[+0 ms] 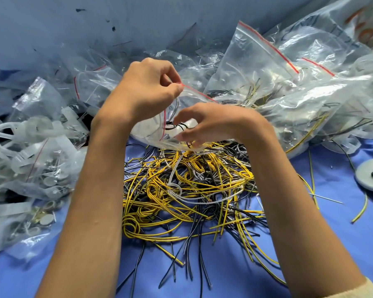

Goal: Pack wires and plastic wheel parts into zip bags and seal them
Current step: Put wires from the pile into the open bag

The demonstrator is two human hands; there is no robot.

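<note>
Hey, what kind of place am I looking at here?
Probably a small hand-packing workbench: a heap of cut wires on a blue cloth, piles of filled zip bags, and a hand holding one bag open.

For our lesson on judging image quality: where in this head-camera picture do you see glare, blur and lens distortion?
Head view: glare streaks the clear zip bags at upper right; the right hand is motion-blurred at its fingers, while the wire pile stays sharp; wide-angle distortion stretches the forearms toward the bottom edge; lighting is soft, with faint shadows on the blue cloth.
</note>
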